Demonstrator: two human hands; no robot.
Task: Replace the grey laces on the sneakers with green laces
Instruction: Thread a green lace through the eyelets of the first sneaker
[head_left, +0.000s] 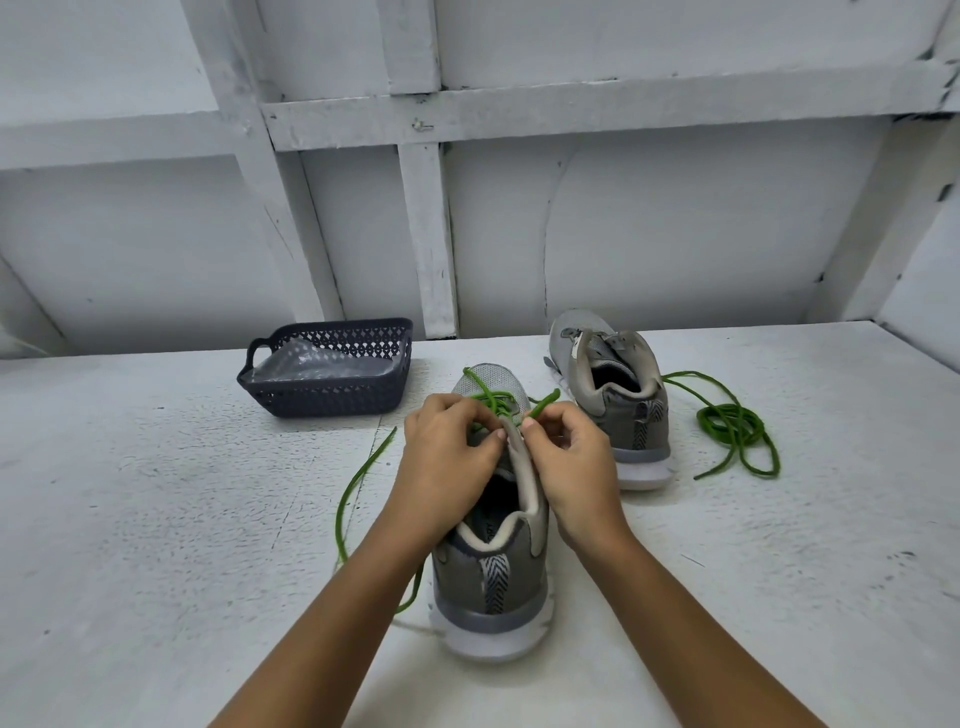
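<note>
A grey sneaker (493, 566) stands in front of me, heel toward me, with a green lace (345, 499) crossing its lower eyelets. One long end of that lace trails off to the left over the table. My left hand (447, 457) rests on the sneaker's left side, fingers curled at the eyelets, pinching the lace. My right hand (571, 457) pinches the lace's other end, whose tip sticks up past the fingers. A second grey sneaker (618, 400) stands at the back right with no lace in it. A second green lace (732, 426) lies coiled to its right.
A dark plastic basket (332, 374) with a clear plastic bag inside sits at the back left of the white table (156, 519). A white panelled wall rises right behind the table. A pale strand (415, 627) lies by the near sneaker's heel.
</note>
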